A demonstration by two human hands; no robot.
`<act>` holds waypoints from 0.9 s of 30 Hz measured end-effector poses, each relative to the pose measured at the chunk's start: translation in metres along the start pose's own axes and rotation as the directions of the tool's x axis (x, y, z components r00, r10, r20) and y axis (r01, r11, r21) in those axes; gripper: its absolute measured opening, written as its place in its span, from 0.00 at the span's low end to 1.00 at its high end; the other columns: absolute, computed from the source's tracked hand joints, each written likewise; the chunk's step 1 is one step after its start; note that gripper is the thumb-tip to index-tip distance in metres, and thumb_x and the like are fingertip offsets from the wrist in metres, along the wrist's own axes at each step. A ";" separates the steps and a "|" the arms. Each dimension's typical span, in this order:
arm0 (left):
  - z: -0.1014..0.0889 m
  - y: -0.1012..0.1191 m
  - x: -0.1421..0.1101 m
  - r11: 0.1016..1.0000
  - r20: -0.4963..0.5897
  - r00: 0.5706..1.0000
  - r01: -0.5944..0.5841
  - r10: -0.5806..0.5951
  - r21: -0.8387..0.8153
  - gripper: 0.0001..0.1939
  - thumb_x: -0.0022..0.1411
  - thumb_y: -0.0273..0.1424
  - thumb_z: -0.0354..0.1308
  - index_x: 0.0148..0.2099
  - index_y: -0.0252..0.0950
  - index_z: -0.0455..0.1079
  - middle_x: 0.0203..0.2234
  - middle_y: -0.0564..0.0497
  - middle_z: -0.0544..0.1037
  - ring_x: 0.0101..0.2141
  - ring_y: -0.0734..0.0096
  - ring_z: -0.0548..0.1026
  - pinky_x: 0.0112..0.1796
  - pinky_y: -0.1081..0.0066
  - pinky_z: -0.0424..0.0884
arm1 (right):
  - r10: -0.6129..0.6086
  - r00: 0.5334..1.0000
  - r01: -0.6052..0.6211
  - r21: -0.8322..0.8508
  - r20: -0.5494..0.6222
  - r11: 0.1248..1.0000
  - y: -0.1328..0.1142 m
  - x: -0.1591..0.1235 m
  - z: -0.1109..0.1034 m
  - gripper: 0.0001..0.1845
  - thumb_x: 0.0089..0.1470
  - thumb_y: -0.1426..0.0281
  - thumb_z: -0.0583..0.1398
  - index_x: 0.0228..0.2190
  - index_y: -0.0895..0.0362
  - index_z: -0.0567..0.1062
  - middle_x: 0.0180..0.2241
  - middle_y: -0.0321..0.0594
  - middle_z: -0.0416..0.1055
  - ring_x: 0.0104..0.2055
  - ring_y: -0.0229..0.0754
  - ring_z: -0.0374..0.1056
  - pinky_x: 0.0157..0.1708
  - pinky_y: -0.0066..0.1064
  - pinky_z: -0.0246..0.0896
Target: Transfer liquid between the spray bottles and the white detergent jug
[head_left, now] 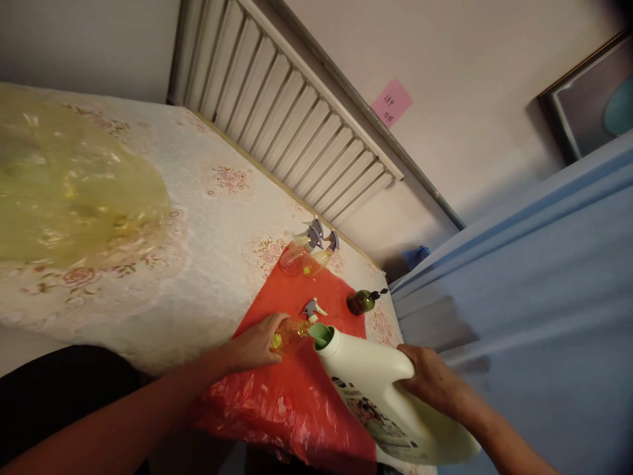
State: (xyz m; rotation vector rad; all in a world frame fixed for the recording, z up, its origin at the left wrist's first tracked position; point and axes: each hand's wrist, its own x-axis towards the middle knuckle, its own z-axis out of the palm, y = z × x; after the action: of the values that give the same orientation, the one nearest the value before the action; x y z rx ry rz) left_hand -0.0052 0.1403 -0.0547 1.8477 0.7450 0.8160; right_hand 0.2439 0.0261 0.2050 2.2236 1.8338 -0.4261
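My left hand [260, 343] is wrapped round a small clear spray bottle [295, 332] without its top, tinted yellow inside. By its handle, my right hand [430, 376] grips a large pale detergent jug [366, 369], tilted so its green spout [321, 335] meets or nearly meets the bottle's neck. Whether liquid is flowing I cannot tell. A loose grey and white trigger spray head [313, 309] lies just beyond the bottle, on a red plastic sheet [341, 297].
Several clear spray bottles [324, 258] with grey triggers stand at the sheet's far edge. To their right is a dark green pump bottle [360, 302]. A yellow plastic bag [74, 185] covers the left of the flowered tablecloth [212, 244]. Behind is a radiator [287, 99]; blue curtain [544, 264] hangs right.
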 end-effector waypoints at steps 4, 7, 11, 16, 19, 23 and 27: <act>-0.002 0.001 0.000 1.000 0.001 1.000 -0.009 0.009 -0.004 0.37 0.43 0.23 0.59 0.57 0.40 0.55 0.52 0.46 0.68 0.53 0.58 0.68 0.53 0.63 0.66 | 0.017 1.000 -0.017 0.001 0.001 1.000 0.000 0.000 -0.001 0.06 0.40 0.76 0.57 0.26 0.57 0.71 0.27 0.36 0.77 0.31 0.40 0.72 0.25 0.23 0.59; -0.002 0.003 0.000 1.000 0.006 1.000 -0.012 0.012 -0.002 0.37 0.43 0.22 0.58 0.57 0.40 0.55 0.52 0.46 0.68 0.53 0.59 0.68 0.53 0.63 0.66 | 0.021 1.000 -0.021 0.007 0.010 1.000 0.000 0.000 -0.001 0.06 0.41 0.76 0.57 0.26 0.57 0.71 0.27 0.37 0.77 0.31 0.40 0.72 0.25 0.22 0.59; -0.002 0.003 0.000 1.000 0.005 1.000 0.007 -0.007 0.010 0.37 0.43 0.22 0.58 0.57 0.39 0.55 0.53 0.45 0.68 0.53 0.58 0.68 0.53 0.63 0.65 | 0.024 1.000 -0.024 0.000 0.010 1.000 0.001 0.001 -0.001 0.05 0.40 0.76 0.57 0.25 0.57 0.71 0.28 0.37 0.77 0.31 0.39 0.72 0.25 0.22 0.59; -0.002 0.004 0.000 1.000 0.012 1.000 0.007 -0.007 0.002 0.37 0.43 0.23 0.58 0.57 0.40 0.55 0.52 0.46 0.68 0.53 0.57 0.68 0.52 0.62 0.66 | 0.019 1.000 -0.019 -0.003 0.002 1.000 0.003 0.002 0.000 0.05 0.41 0.76 0.57 0.25 0.57 0.71 0.27 0.36 0.77 0.31 0.39 0.72 0.25 0.22 0.59; -0.003 0.005 0.000 1.000 0.012 1.000 0.001 -0.001 -0.004 0.35 0.44 0.23 0.58 0.56 0.40 0.56 0.52 0.46 0.69 0.52 0.57 0.69 0.51 0.62 0.67 | 0.019 1.000 -0.019 -0.003 -0.003 1.000 0.003 0.002 0.000 0.06 0.40 0.76 0.57 0.26 0.57 0.72 0.27 0.37 0.77 0.31 0.40 0.73 0.25 0.22 0.59; -0.003 0.005 -0.001 1.000 0.000 1.000 -0.019 0.019 -0.003 0.35 0.43 0.23 0.58 0.56 0.40 0.56 0.51 0.46 0.69 0.51 0.58 0.70 0.51 0.63 0.67 | 0.021 1.000 -0.021 -0.013 -0.003 1.000 0.002 0.003 -0.001 0.06 0.40 0.76 0.58 0.25 0.57 0.72 0.27 0.37 0.76 0.30 0.40 0.72 0.25 0.22 0.59; -0.002 0.003 -0.001 1.000 0.003 1.000 -0.021 0.021 -0.004 0.35 0.44 0.23 0.58 0.56 0.39 0.56 0.50 0.46 0.69 0.51 0.58 0.69 0.51 0.63 0.67 | 0.018 1.000 -0.018 -0.012 0.007 1.000 0.002 0.003 -0.001 0.06 0.40 0.75 0.58 0.26 0.57 0.72 0.27 0.36 0.76 0.30 0.39 0.72 0.25 0.22 0.59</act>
State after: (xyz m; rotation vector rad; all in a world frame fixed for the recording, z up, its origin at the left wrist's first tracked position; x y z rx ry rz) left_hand -0.0068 0.1393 -0.0512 1.8554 0.7233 0.8275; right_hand 0.2462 0.0294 0.2051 2.2262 1.8071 -0.4183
